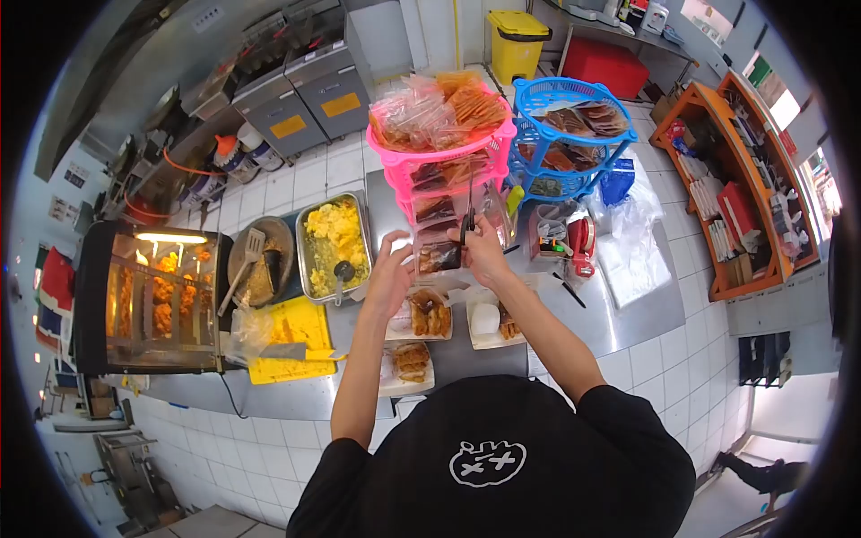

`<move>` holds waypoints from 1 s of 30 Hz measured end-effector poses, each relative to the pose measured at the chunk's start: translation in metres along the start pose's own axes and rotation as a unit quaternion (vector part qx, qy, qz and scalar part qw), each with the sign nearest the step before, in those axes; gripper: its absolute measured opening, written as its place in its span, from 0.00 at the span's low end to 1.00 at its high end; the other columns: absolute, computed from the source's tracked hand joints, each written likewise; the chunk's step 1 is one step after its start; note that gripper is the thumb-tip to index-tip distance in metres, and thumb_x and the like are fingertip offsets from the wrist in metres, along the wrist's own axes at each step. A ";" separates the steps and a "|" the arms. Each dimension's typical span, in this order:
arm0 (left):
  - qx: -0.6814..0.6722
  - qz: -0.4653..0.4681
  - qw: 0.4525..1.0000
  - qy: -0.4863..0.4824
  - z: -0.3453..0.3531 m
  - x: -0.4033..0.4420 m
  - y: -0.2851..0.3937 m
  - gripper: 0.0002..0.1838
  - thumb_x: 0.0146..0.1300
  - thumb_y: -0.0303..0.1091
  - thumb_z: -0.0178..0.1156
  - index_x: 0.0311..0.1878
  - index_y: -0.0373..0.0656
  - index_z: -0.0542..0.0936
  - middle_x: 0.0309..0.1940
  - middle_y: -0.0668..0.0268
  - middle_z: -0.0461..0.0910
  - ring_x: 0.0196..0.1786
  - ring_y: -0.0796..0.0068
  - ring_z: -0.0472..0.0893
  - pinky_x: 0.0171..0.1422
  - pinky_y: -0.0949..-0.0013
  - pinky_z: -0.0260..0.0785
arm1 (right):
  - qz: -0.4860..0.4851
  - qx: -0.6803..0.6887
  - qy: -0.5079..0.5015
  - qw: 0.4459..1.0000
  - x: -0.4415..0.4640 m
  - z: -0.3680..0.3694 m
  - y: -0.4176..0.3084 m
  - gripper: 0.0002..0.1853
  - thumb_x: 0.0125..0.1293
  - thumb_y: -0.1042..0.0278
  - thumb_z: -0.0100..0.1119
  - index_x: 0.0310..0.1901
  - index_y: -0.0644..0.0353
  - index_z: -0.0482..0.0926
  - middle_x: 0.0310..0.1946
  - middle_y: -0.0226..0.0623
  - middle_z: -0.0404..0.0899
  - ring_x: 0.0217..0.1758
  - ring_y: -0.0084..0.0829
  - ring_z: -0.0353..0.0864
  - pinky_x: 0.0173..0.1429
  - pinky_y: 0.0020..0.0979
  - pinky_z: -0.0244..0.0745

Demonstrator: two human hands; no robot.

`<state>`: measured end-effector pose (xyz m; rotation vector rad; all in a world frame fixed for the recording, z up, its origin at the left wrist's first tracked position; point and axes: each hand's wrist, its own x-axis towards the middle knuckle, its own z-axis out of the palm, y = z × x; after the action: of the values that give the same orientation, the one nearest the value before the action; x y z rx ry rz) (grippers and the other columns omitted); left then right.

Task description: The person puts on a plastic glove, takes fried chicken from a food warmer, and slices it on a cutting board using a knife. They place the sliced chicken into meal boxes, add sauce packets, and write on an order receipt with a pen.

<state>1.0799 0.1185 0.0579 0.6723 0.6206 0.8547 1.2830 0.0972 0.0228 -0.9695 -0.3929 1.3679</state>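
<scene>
My right hand [485,249] is closed around the black handles of a pair of scissors [468,222], whose blades point away from me. My left hand [391,273] has its fingers curled at the left edge of a clear sauce packet [439,257] with dark contents. That packet hangs between my hands, in front of the pink tiered basket [401,161]. Below my hands stand paper food boxes: one with rice and sliced fried meat [429,316], one with a white rice mound [486,319] partly behind my right forearm, and one nearer me with browned meat [412,360].
A blue tiered basket [574,143] of packets stands right of the pink one. Leftward are a metal tray of yellow food [334,238], a pan [260,260], a yellow cutting board [296,336] and a lit display case [161,296]. Plastic bags [628,260] lie at right.
</scene>
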 end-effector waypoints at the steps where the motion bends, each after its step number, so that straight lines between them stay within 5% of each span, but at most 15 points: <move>1: 0.005 0.001 1.000 -0.006 0.001 0.006 -0.005 0.19 0.75 0.34 0.58 0.66 0.45 0.73 0.52 0.62 0.81 0.56 0.71 0.81 0.58 0.65 0.75 | 0.001 -0.012 -0.011 1.000 0.000 -0.003 0.001 0.19 0.62 0.78 0.70 0.48 0.53 0.69 0.41 0.32 0.81 0.39 0.24 0.84 0.39 0.28 0.81; 3: 0.015 0.000 1.000 -0.019 0.014 0.024 -0.005 0.20 0.75 0.31 0.59 0.67 0.49 0.72 0.47 0.66 0.81 0.52 0.75 0.80 0.55 0.70 0.74 | 0.002 -0.035 -0.031 0.999 -0.002 -0.009 -0.002 0.20 0.62 0.77 0.72 0.47 0.52 0.69 0.41 0.32 0.81 0.40 0.23 0.85 0.40 0.28 0.81; 4: 0.057 -0.027 0.997 -0.043 0.001 0.034 -0.013 0.23 0.70 0.27 0.62 0.67 0.45 0.72 0.57 0.61 0.78 0.54 0.71 0.82 0.56 0.64 0.79 | 0.000 -0.055 -0.038 0.998 -0.005 -0.013 -0.005 0.19 0.63 0.74 0.72 0.48 0.52 0.69 0.41 0.32 0.81 0.41 0.22 0.85 0.40 0.28 0.81; 9: 0.205 0.079 0.975 -0.027 0.027 0.044 -0.019 0.26 0.60 0.17 0.66 0.63 0.40 0.77 0.56 0.66 0.79 0.57 0.77 0.79 0.62 0.71 0.72 | 0.014 -0.130 -0.033 0.991 -0.019 -0.028 -0.041 0.20 0.70 0.64 0.69 0.59 0.56 0.73 0.43 0.30 0.82 0.42 0.22 0.85 0.41 0.25 0.82; 12: 0.196 0.099 0.975 -0.040 0.020 0.048 -0.007 0.29 0.59 0.16 0.65 0.65 0.39 0.75 0.59 0.65 0.78 0.62 0.75 0.78 0.69 0.70 0.69 | 0.029 -0.382 -0.143 0.913 -0.018 -0.065 -0.093 0.21 0.69 0.54 0.70 0.52 0.62 0.79 0.42 0.26 0.81 0.42 0.20 0.82 0.43 0.23 0.76; 18: 0.122 0.034 0.990 -0.052 0.014 0.053 0.020 0.30 0.59 0.16 0.64 0.66 0.38 0.73 0.59 0.64 0.77 0.61 0.73 0.79 0.68 0.69 0.71 | 0.179 -0.502 -0.372 0.760 0.014 -0.105 -0.162 0.21 0.68 0.46 0.70 0.38 0.59 0.82 0.31 0.22 0.78 0.33 0.15 0.75 0.35 0.23 0.67; 21: 0.139 0.016 0.989 -0.044 0.010 0.057 0.028 0.31 0.58 0.15 0.62 0.67 0.38 0.73 0.59 0.63 0.77 0.58 0.74 0.80 0.65 0.69 0.73 | 0.301 -0.565 -0.394 0.660 0.041 -0.086 -0.177 0.25 0.68 0.39 0.66 0.33 0.57 0.80 0.26 0.19 0.74 0.25 0.15 0.70 0.29 0.23 0.63; 22: 0.143 0.014 0.989 -0.045 0.008 0.059 0.028 0.31 0.57 0.14 0.61 0.67 0.38 0.73 0.59 0.63 0.77 0.57 0.75 0.80 0.64 0.70 0.73 | 0.307 -0.528 -0.413 0.676 0.046 -0.079 -0.174 0.27 0.68 0.34 0.64 0.30 0.54 0.77 0.20 0.17 0.67 0.20 0.15 0.64 0.25 0.24 0.59; 25: 0.144 0.011 0.988 -0.046 0.005 0.062 0.030 0.31 0.57 0.14 0.59 0.67 0.38 0.73 0.59 0.63 0.77 0.55 0.76 0.81 0.61 0.72 0.74 | 0.334 -0.488 -0.422 0.687 0.059 -0.050 -0.175 0.32 0.66 0.29 0.63 0.27 0.54 0.74 0.18 0.18 0.67 0.21 0.14 0.64 0.26 0.21 0.55; 30: 0.119 0.016 0.992 -0.035 -0.004 0.063 0.036 0.31 0.56 0.14 0.59 0.67 0.37 0.73 0.59 0.62 0.77 0.52 0.76 0.82 0.59 0.72 0.76 | 0.340 -0.553 -0.377 0.661 0.073 -0.045 -0.178 0.36 0.54 0.26 0.71 0.39 0.57 0.79 0.21 0.19 0.73 0.31 0.17 0.82 0.33 0.13 0.64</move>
<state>1.0919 0.1891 0.0681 0.9263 0.6546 0.7900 1.4454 0.1655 0.1122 -1.5666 -1.8103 2.2605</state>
